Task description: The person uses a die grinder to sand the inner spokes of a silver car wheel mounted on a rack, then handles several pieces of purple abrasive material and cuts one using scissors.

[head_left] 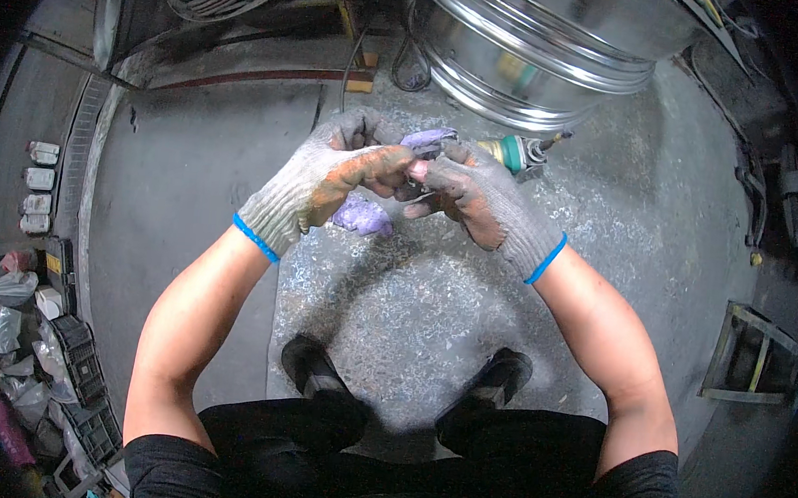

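My left hand (354, 167) and my right hand (472, 189), both in dirty grey knit gloves with orange-stained palms and blue cuffs, meet in front of me with fingers closed. Between their fingertips sticks out a crumpled purple cloth (430, 137). A pink fingertip or small pink spot shows there too. Another bunched purple piece (362, 216) appears below my left hand; whether it joins the upper part or lies on the floor, I cannot tell. Just past my right hand lies a green power tool (517, 153), partly covered by the glove.
Shiny metal wheel rims (542, 51) stand on the floor ahead. At the upper left, a bin (198, 15) holds worn discs. A dark mat (192, 161) covers the left floor. Crates and plastic bags (31, 344) line the far left; a metal frame (752, 357) stands at right.
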A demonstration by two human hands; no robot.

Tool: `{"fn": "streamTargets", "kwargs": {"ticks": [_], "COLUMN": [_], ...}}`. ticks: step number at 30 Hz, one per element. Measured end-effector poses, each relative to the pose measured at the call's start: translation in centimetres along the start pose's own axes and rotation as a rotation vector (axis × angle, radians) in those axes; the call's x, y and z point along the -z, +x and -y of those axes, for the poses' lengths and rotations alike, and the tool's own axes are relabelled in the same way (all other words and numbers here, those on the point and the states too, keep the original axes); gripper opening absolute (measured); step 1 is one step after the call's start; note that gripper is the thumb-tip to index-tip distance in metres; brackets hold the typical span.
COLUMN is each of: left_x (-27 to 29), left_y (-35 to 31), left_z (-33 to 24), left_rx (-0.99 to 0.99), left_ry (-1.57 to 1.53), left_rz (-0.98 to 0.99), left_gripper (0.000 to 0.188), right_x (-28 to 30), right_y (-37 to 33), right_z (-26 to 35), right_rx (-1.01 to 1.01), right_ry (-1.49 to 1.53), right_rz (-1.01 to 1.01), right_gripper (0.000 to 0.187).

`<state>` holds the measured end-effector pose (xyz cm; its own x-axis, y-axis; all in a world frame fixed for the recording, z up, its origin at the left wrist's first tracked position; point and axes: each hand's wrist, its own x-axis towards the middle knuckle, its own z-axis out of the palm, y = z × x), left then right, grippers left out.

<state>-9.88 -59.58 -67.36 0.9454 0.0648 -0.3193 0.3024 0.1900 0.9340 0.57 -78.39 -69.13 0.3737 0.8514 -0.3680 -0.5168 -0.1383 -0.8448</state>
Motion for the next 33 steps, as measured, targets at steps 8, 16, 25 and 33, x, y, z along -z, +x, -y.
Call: {"fn": "streamTargets", "kwargs": {"ticks": [8,16,25,33], "left_x": [-0.9,-1.3,1.9,0.6], "left_y": [0.3,-0.4,-0.2,-0.1], "left_z": [0.3,-1.2,-0.2,0.8], "left_rx": [-0.083,-0.218,-0.063,0.047], "left_ry": [0.191,0.595,0.084,0.072], "left_rz": [-0.083,-0.114,0.129,0.121], "left_gripper": [0.035,0.04,0.03,0.027], "right_x": [0.7,0.1,1.0,1.3], "right_y": [0.0,-0.1,-1.1,-1.6], "right_z": [-0.4,0.3,3.5,5.2], "right_rx": [0.003,0.029,0.067,0.005], "right_ry": [0.018,0.051,-0.561,-0.836], "right_rz": [0.027,-0.025,0.039,0.051], "right_gripper": [0.045,0.039,0.039,0.045]}}
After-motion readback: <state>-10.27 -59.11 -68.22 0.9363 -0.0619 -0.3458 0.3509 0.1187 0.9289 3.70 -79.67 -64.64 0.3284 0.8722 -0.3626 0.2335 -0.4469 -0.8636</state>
